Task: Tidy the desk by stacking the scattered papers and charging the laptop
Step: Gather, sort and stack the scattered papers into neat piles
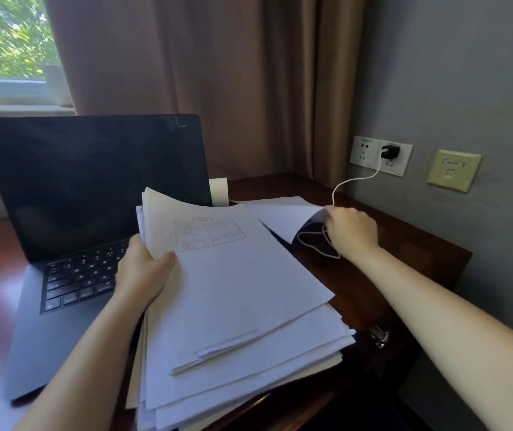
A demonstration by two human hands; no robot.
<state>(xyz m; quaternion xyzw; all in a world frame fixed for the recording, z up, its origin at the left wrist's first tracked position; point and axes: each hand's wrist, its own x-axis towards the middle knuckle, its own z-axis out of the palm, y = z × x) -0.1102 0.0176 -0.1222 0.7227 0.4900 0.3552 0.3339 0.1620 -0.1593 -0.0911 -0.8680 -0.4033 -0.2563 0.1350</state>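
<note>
The paper stack (242,306), fanned over the desk (420,244) beside the laptop (87,181), was pinched at its left edge by the left grip (143,269). The right grip (351,231) curled at a loose sheet (283,219) and the charger cable (354,179); which it held was unclear. Stacking seemed nearly done, with that sheet to be gathered next.

body: two arms, bare to the frame edge | left hand (143,269) bare | right hand (353,233) bare
</note>
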